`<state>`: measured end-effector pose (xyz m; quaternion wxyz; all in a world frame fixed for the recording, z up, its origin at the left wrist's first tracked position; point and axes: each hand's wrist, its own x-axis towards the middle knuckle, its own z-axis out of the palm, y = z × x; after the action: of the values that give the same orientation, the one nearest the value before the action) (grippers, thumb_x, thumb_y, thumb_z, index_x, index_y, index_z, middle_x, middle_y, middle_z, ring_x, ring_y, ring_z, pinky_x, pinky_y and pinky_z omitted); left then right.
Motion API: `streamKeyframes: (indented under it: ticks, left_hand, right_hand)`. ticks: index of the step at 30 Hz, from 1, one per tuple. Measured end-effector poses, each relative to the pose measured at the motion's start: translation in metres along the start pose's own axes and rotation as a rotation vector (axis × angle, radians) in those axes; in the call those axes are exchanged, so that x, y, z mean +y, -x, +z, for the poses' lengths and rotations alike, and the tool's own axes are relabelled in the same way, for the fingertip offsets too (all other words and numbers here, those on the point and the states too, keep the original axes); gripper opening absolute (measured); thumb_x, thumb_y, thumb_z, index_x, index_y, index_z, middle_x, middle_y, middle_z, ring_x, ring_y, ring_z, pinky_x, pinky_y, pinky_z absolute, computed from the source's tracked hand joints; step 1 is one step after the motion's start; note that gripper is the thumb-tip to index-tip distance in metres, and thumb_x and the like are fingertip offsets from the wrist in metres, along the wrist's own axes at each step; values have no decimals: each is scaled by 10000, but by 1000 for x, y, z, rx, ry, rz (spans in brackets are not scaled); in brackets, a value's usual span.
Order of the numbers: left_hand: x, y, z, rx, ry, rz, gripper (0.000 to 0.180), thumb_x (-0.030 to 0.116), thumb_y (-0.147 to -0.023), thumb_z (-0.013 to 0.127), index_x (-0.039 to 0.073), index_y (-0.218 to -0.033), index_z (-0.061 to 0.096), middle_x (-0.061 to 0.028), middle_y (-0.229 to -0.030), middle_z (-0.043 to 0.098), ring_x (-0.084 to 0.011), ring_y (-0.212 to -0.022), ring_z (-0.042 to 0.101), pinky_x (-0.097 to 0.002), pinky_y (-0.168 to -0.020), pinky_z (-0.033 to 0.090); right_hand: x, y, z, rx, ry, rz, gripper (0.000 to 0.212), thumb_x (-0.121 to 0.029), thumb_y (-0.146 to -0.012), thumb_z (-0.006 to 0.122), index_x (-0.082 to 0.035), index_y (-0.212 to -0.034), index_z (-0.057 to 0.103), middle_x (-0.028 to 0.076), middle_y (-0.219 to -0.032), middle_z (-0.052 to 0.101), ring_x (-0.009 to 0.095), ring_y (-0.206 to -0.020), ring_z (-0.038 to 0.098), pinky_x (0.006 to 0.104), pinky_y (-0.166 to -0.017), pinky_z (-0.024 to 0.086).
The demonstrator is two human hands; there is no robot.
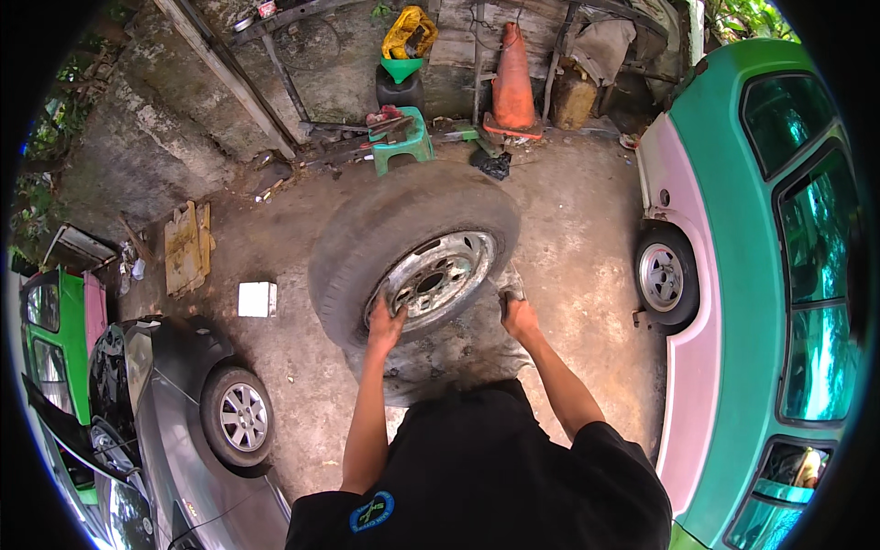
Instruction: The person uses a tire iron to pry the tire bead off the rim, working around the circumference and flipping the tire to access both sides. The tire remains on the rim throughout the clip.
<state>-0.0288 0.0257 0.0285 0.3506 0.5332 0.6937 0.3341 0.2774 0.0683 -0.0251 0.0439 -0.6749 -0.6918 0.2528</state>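
A car wheel (339, 243), a worn dark tyre on a scuffed silver steel rim, stands tilted in front of me with the rim's face toward me. At the rim's lower left edge, my left hand (386, 325) is closed on the wheel, its fingers over the metal lip. My right hand (520, 316) is closed on a grey rag (511, 279) beside the tyre's lower right side. Below the wheel, a stained grey cloth-like surface (431, 367) spreads in front of my black shirt. The wheel hides whatever is behind it.
A green stool (417, 145) with tools on it stands beyond the wheel, near an orange traffic cone (514, 82). A green and pink van (715, 211) is on the right, a dark grey car (183, 403) on the left. A white box (258, 300) and flattened cardboard (188, 247) lie on the concrete.
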Motion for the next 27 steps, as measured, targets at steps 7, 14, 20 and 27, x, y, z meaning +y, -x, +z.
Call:
streamKeyframes:
  ticks: [7, 14, 20, 27]
  left_hand:
    - [5, 0, -2, 18, -5, -6, 726, 112, -844, 679, -24, -1451, 304, -259, -1409, 444, -346, -1341, 405, -377, -1118, 291]
    - [2, 1, -2, 25, -11, 5, 720, 172, -852, 671, -6, -1449, 310, -288, -1358, 481, -408, -1293, 443, -426, -1092, 333]
    - [1, 8, 2, 27, -2, -12, 694, 157, -848, 668, -26, -1430, 336, -294, -1367, 466, -416, -1299, 428, -432, -1096, 324]
    - [15, 14, -2, 38, 16, -36, 652, 165, -857, 664, -21, -1409, 369, -272, -1368, 481, -402, -1300, 439, -427, -1093, 334]
  right_hand:
    - [-16, -2, 1, 379, -360, -55, 325, -276, -969, 488, -90, -1234, 524, 303, -842, 640, 487, -825, 629, 569, -727, 494]
    - [6, 0, 46, 108, -167, -194, 365, -260, -976, 465, -47, -1271, 490, 330, -852, 629, 505, -787, 617, 573, -684, 492]
    - [13, -10, 79, 217, -312, 11, 371, -258, -949, 465, 12, -1193, 534, 351, -861, 615, 521, -840, 601, 576, -753, 489]
    - [-21, 6, 84, 124, -393, 91, 383, -327, -959, 431, -1, -1073, 597, 336, -912, 630, 508, -893, 613, 552, -796, 490]
